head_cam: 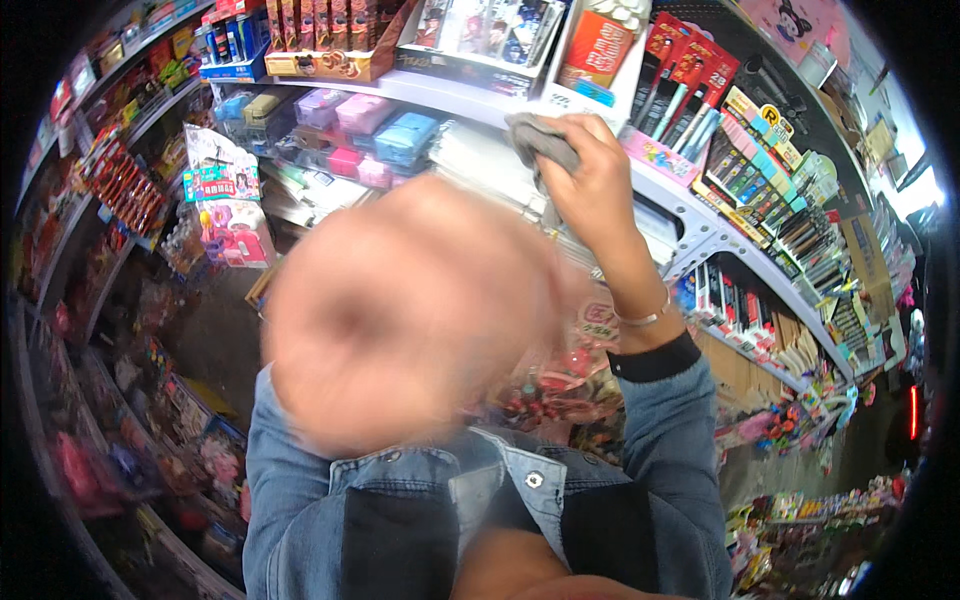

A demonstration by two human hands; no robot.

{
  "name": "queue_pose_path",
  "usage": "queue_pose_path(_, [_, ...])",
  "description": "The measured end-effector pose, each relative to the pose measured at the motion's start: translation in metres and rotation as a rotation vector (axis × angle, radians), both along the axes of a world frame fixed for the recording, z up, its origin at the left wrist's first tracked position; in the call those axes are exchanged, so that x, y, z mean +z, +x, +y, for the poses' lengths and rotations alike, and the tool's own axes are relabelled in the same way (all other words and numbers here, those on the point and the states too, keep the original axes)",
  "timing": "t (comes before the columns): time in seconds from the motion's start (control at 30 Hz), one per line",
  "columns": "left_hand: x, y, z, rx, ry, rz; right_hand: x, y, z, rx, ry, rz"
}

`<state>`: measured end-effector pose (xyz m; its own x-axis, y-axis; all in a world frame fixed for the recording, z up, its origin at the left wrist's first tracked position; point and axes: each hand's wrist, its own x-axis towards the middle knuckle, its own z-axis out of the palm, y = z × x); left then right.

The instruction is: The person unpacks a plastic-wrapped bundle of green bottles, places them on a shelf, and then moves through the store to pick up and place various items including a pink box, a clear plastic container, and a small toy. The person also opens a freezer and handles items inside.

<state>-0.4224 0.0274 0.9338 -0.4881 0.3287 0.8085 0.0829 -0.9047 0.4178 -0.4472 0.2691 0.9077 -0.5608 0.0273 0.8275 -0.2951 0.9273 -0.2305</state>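
Note:
My right hand (592,169) is closed around a grey cloth (541,142), held at the front edge of a white shelf (480,105) under the display boxes. A bracelet (645,319) circles that wrist. My left hand (420,300) is raised very near the camera, large and blurred, so its fingers and anything in them cannot be made out. It hides much of the middle of the view. Behind it lie stacks of white paper or thin packs (480,161) on the lower shelf.
Boxes of pens (679,97) and marker sets (750,172) line the upper shelf to the right. Blue and pink packs (405,139) fill the lower shelf. A toy blister pack (229,202) hangs at left. More stocked shelving (112,300) curves along the left side.

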Motion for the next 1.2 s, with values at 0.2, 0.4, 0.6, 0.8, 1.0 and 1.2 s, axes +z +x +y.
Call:
queue_pose_path(0.2, [0.031, -0.058, -0.119, -0.44, 0.039, 0.161, -0.009, -0.12, -0.049, -0.598, 0.101, -0.198])
queue_pose_path(0.4, [0.019, -0.113, -0.196, -0.562, 0.047, 0.175, -0.019, -0.178, -0.066, -0.676, 0.082, -0.237])
queue_pose_path(0.6, [0.01, -0.141, -0.242, -0.572, 0.05, 0.172, -0.027, -0.229, -0.1, -0.582, 0.129, -0.15])
queue_pose_path(0.8, [0.012, -0.147, -0.247, -0.597, 0.049, 0.152, -0.024, -0.228, -0.096, -0.546, 0.185, -0.171])
queue_pose_path(1.0, [0.033, -0.151, -0.248, -0.572, -0.006, 0.15, -0.025, -0.214, -0.098, -0.425, 0.048, -0.161])
queue_pose_path(1.2, [0.036, -0.168, -0.241, -0.532, 0.116, 0.351, -0.029, -0.216, -0.094, -0.326, 0.017, -0.099])
